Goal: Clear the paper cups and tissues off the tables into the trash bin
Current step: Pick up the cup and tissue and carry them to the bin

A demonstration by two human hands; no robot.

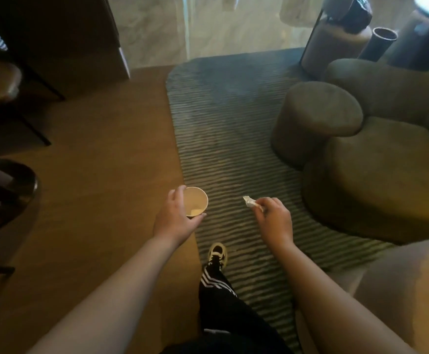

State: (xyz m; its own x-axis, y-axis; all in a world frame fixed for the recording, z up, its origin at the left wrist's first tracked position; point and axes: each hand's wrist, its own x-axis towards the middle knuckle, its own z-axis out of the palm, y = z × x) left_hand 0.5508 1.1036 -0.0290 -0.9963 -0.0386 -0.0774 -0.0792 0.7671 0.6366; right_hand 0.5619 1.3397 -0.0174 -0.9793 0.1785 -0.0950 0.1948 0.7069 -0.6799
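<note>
Brown paper cup (195, 202) sits upright in the left hand (176, 218), fingers and thumb curled round its wall, open mouth facing up; something pale lies at the bottom inside, too blurred to name. Cup is held in the air over the seam where wood floor (101, 175) meets the striped rug (223, 129), at about 7 o'clock from frame centre.

Right hand (274, 221) at 5 o'clock, knuckles up, fingertips pinched together on a crumpled white tissue (250, 202). Tissue sticks out toward 10 o'clock from the fingers, over the rug. Cup and tissue near each other, not touching; the two hands are apart, roughly level.

Both forearms bare, reaching in from the bottom edge. Between them, at 6 o'clock, a leg in black trousers with white stripes, and a dark shoe (218, 254) with pale laces planted on the rug's edge.

Grey-green rounded upholstered seating (361, 162) fills 3 o'clock, standing on the rug. Dark cylinder (379, 43) stands at 1 o'clock behind it; whether it is a bin I cannot tell. Dark cabinet (55, 42) at 11 o'clock. Dark chair legs and a dark round object at 9 o'clock, partly cut off by the frame.
</note>
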